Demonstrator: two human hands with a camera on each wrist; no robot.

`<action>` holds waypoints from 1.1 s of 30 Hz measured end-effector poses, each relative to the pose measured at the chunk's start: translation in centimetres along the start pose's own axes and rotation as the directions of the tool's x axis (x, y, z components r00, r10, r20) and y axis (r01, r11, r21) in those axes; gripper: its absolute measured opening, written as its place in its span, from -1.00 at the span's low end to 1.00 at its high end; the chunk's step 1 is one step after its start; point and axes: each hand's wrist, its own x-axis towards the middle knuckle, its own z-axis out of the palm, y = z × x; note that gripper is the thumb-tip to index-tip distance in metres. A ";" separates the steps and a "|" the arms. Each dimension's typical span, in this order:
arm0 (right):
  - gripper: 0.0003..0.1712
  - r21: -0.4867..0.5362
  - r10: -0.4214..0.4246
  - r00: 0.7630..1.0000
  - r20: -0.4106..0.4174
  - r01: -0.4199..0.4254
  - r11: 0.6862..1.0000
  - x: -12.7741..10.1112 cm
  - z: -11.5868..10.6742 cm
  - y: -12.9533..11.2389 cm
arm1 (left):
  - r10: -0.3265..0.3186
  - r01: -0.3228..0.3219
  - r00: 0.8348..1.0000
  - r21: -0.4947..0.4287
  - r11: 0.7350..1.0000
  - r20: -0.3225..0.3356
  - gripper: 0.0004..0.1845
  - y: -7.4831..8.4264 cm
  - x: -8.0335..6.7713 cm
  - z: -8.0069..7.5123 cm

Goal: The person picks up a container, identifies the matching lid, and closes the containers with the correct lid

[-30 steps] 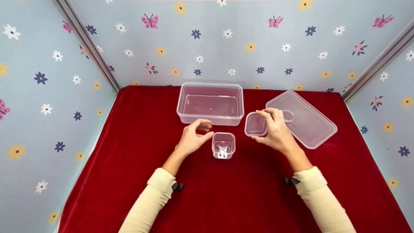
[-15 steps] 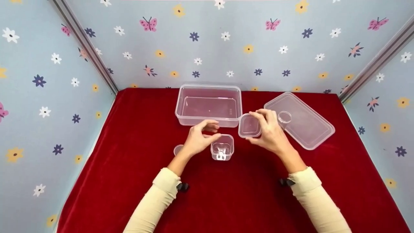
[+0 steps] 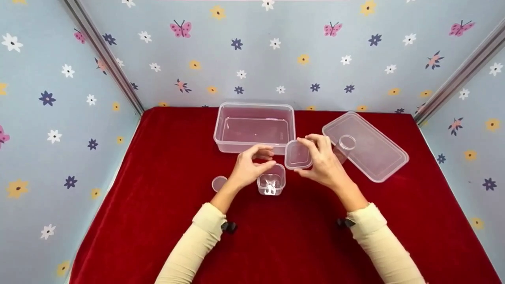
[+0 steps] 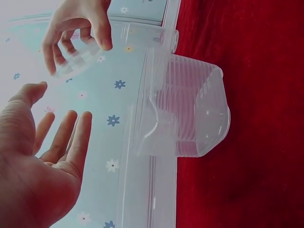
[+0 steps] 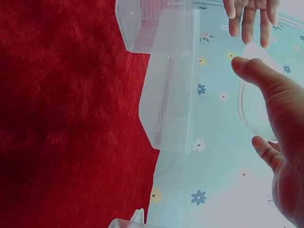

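Note:
My right hand [image 3: 324,163] pinches a clear, rounded-square lid [image 3: 296,155] by its edges, thumb on the near side and fingers on the far side. The same lid [image 5: 254,107] shows beyond my thumb in the right wrist view. My left hand [image 3: 249,169] holds nothing; its fingers are spread and slightly bent, thumb apart, just left of the lid. Under and beside that hand stands a small clear square container [image 3: 271,187], uncovered and upright on the red cloth. The left wrist view shows the small container [image 4: 199,109] from its side, with my left palm [image 4: 42,190] nearby.
Behind the hands stands a large clear rectangular container [image 3: 256,148], with no lid on it. Its big lid [image 3: 378,154] lies to the right, and a small round clear container [image 3: 344,149] stands by it. A small round lid [image 3: 218,184] lies left of my left wrist.
My right hand has moved left with the square lid, closing on the small square container. My left hand has shifted right, over that container's far edge, uncovering the small round lid.

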 end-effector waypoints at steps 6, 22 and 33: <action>0.14 -0.001 -0.014 1.000 0.016 0.014 1.000 0.2 0.3 -0.4 | 0.010 -0.010 1.000 -0.017 1.000 0.007 -0.54 -0.1 0.2 0.3; 0.11 -0.009 -0.015 0.999 0.037 0.016 1.000 0.2 1.1 -1.0 | 0.026 -0.025 0.999 -0.016 1.000 0.019 -0.59 -0.3 0.6 1.2; 0.11 0.001 -0.039 0.999 0.023 0.039 0.999 0.5 1.6 -1.4 | 0.008 -0.007 1.000 -0.009 1.000 0.007 -0.62 -0.4 0.9 1.6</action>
